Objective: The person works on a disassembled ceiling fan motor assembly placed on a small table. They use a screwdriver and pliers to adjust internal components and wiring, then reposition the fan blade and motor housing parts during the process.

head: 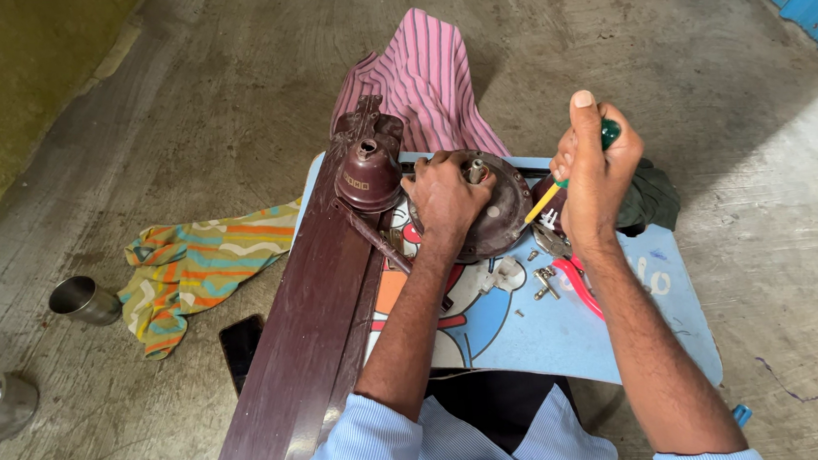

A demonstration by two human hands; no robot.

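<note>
Step in hand: a screw at the right edge of the round brown motor housing [487, 215] is being worked with a screwdriver [562, 179]; that is my reading from where the tip points.
Doing it well: I would keep the shaft in line with the screw, press down before turning, and hold the housing from spinning, so the tip does not slip out of the slot.
Left hand [446, 197]: it lies palm down on the housing, fingers curled over its top near the centre shaft, gripping it in place.
Right hand [593, 166]: it is closed around the green handle, thumb raised straight up, and the yellow shaft slants down and left to the housing rim.
Where the housing is: on the small blue table [626, 339], at its far side, just right of the brown cup-shaped cover [368, 172].
Close by: loose screws [544, 285] and red-handled pliers [580, 286] lie on the table near the right wrist.
Further off: a long dark fan blade [293, 368] runs along the table's left edge; a striped pink cloth [430, 75] lies beyond.
</note>
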